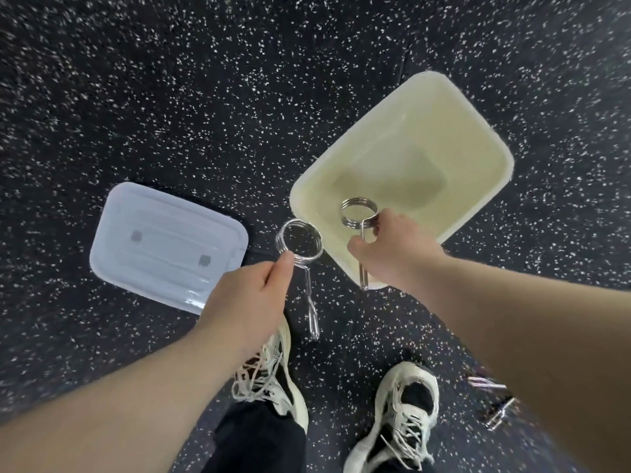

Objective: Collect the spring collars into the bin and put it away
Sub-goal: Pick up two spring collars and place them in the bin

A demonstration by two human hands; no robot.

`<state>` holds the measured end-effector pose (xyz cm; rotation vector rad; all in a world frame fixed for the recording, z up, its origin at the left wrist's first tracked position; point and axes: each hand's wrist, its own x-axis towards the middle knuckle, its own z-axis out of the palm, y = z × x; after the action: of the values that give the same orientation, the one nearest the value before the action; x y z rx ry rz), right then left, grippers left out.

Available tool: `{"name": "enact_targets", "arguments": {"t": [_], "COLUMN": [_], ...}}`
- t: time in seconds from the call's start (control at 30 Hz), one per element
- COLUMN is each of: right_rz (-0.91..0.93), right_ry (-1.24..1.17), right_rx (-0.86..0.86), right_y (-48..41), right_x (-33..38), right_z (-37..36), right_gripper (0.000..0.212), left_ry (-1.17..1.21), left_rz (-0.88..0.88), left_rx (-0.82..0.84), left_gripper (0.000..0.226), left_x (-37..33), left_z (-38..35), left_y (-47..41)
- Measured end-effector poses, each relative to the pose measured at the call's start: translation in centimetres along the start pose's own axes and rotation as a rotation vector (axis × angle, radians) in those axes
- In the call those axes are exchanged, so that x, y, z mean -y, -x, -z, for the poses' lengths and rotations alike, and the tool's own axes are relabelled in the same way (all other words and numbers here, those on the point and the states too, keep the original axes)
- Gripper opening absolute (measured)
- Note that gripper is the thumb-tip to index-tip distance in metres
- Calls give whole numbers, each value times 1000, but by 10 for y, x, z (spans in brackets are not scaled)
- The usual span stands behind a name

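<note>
A cream plastic bin (478, 131) stands open on the speckled black floor, with nothing inside it. My right hand (392, 250) grips a chrome spring collar (358, 213) by its handles, its coil held over the bin's near corner. My left hand (249, 298) holds a second spring collar (300, 240) by one handle, left of the bin above the floor. Its other handle hangs down towards my shoe.
The bin's translucent white lid (164, 247) lies flat on the floor at the left. My two white-and-black sneakers (399, 421) stand below the hands. Some metal parts (491, 401), blurred, lie on the floor at the lower right, partly behind my right forearm.
</note>
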<state>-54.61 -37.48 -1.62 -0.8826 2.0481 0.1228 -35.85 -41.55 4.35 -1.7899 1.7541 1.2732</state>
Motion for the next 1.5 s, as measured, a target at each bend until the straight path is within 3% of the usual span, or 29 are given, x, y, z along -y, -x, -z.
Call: {"name": "enact_targets", "arguments": {"t": [0.43, 0.8, 1.03, 1.17, 1.37, 1.5], "right_rz": [47, 12, -14, -10, -32, -41], "right_ry": [382, 209, 375, 287, 114, -15], "right_rx": [-60, -45, -62, -60, -104, -59], "right_y": [-65, -86, -83, -70, -35, 0], "right_x": [13, 12, 15, 15, 23, 43], "right_z": [-41, -65, -63, -53, -19, 2], "right_gripper": [55, 57, 60, 60, 37, 41], "left_ry": [225, 339, 342, 325, 316, 356], "left_rz": [-58, -110, -126, -91, -93, -91], "left_rx": [65, 69, 64, 57, 61, 64], "left_gripper": [56, 54, 55, 55, 49, 39], "left_x": [22, 31, 30, 23, 5, -14], "left_z": [-11, -20, -15, -15, -11, -4], "left_y": [-34, -42, -43, -36, -18, -10]}}
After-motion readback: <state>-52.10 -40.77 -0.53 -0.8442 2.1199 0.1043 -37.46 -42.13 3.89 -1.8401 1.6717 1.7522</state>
